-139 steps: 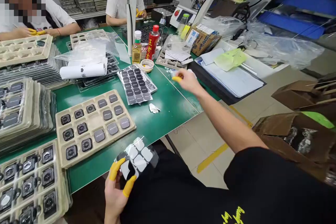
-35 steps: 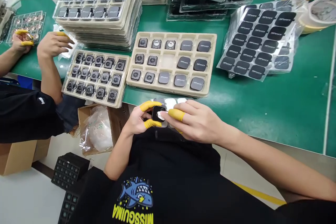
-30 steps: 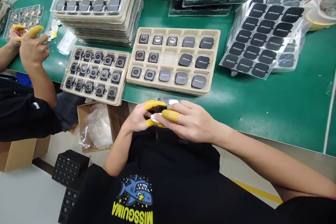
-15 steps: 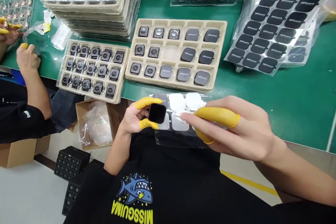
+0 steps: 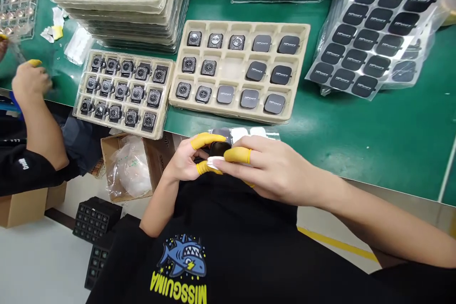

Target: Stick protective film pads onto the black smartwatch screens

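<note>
In my left hand (image 5: 188, 159) I hold a smartwatch case (image 5: 218, 148), its dark screen facing up between thumb and finger in yellow finger cots. My right hand (image 5: 274, 166), also wearing yellow finger cots, pinches a folded white wiping cloth (image 5: 215, 162) against the watch's near edge. Part of the screen is hidden by the cloth and fingers. Behind my hands, a clear sheet with stickers (image 5: 256, 132) lies at the table edge, mostly covered. Beyond it sits a beige tray (image 5: 233, 70) of watches, some topped with black printed films, one pocket bare.
A second tray of watches (image 5: 121, 90) stands at left, before a tall stack of trays (image 5: 121, 14). Sheets of black films (image 5: 366, 38) lie at right. A co-worker's hand (image 5: 31, 80) is at far left. Below the table edge is a cardboard box (image 5: 146, 161).
My right hand has moved left with the white cloth, from above the sticker sheet onto the watch. My left hand still holds the watch. The co-worker's hand has shifted left.
</note>
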`<state>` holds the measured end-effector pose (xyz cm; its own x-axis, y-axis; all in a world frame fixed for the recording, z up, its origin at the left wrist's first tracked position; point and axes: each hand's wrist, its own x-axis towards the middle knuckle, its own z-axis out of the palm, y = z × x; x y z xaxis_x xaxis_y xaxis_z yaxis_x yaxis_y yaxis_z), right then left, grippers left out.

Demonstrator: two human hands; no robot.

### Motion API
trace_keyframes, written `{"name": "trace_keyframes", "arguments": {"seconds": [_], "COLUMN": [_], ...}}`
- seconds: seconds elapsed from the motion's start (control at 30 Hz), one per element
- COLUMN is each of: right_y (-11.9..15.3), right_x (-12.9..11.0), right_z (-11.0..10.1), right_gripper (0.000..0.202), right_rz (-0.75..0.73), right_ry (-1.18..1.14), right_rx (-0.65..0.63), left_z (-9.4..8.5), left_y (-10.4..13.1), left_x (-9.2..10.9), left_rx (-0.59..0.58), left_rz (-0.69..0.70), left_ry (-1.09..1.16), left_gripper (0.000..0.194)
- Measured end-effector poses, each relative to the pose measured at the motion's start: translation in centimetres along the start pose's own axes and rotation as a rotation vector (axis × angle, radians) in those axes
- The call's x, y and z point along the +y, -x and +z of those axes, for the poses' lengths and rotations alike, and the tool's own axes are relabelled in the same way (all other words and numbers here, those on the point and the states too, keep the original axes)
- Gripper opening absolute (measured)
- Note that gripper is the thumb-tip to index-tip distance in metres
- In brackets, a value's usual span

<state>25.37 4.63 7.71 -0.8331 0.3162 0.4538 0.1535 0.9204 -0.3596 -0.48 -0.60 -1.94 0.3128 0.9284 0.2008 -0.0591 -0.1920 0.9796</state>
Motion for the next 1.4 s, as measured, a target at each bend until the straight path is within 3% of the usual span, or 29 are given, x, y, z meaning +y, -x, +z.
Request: {"name": "trace_keyframes", "arguments": {"seconds": [0.1,0.27,0.57,0.7,0.87,1.03,1.23,1.4], "right_y": [1.1,2.2,0.2,-0.5,0.3,1.6,0.5,-0.5], "right_x": [0.5,0.0,-1.4,-1.7,-0.8,-1.0,-2.7,-2.6], "right_z": [-1.8,-3.4,-1.3,0.0,0.1,-1.3,-0.9,0.4], "right_gripper": [0.027,0.040,0.025,0.024,0.031,0.031,0.022,0.021], "right_rz": [0.013,0.142,-0.013,-0.067,-0.017,0.086,-0.025,-0.041], "right_ry": [-0.175,-0.098,0.092,0.231,0.378,0.350,0.220,0.233], "right_rx": [-0.110,0.030,0.014,0.007,0.061,0.171,0.080,0.076], "left_z": [-0.2,0.0,0.5,0.7,0.7,0.3,0.3,0.5], "left_y": [0.3,0.1,-0.2,-0.2,0.3,0.5,0.1,0.2], "left_x": [0.1,0.7,1.1,0.4,-0.4,0.0,0.6,0.6], "left_rx": [0.057,0.066,-0.003,-0.046,0.035,0.128,0.063,-0.006], "left_rz": [-0.033,-0.068,-0.082,0.007,-0.023,-0.104,-0.098,-0.072], "left_ry": [0.045,0.074,0.103,0.052,0.088,0.139,0.146,0.049], "left_gripper": [0.079,0.081,0.076,0.067,0.075,0.078,0.073,0.069]}}
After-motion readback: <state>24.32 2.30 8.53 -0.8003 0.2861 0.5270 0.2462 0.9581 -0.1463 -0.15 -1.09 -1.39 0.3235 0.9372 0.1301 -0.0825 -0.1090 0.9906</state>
